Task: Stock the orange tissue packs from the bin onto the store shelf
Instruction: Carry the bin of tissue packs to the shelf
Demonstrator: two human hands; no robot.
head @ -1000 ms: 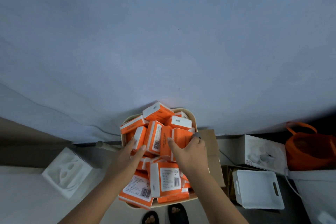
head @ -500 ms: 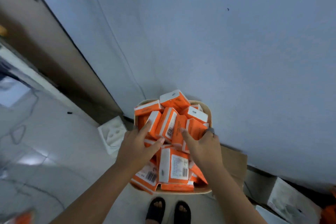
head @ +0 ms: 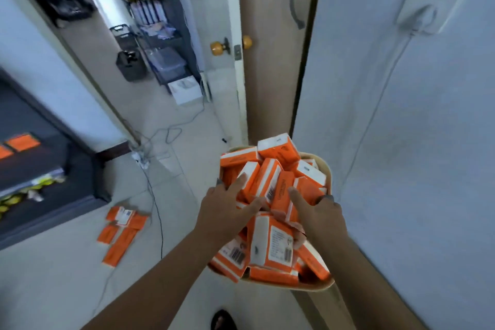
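Note:
A beige bin (head: 325, 169) heaped with several orange tissue packs (head: 270, 244) is up in the air in front of me, above my foot. My left hand (head: 223, 211) holds its left side, with thumb and fingers spread over the packs. At the right rim is my right hand (head: 322, 215); its thumb lies on a pack and a finger curls over the edge. A dark store shelf (head: 67, 169) stands at the left, with orange packs (head: 22, 142) on an upper level.
More orange packs (head: 122, 233) lie on the tiled floor near the shelf, crossed by loose cables (head: 158, 209). A brown door (head: 267, 61) with a round knob stands open ahead. A grey wall (head: 415, 169) with a socket is close on my right.
The view has swung left from the bare wall to the doorway and shelf. The bin has come along with it. Both hands keep the same hold.

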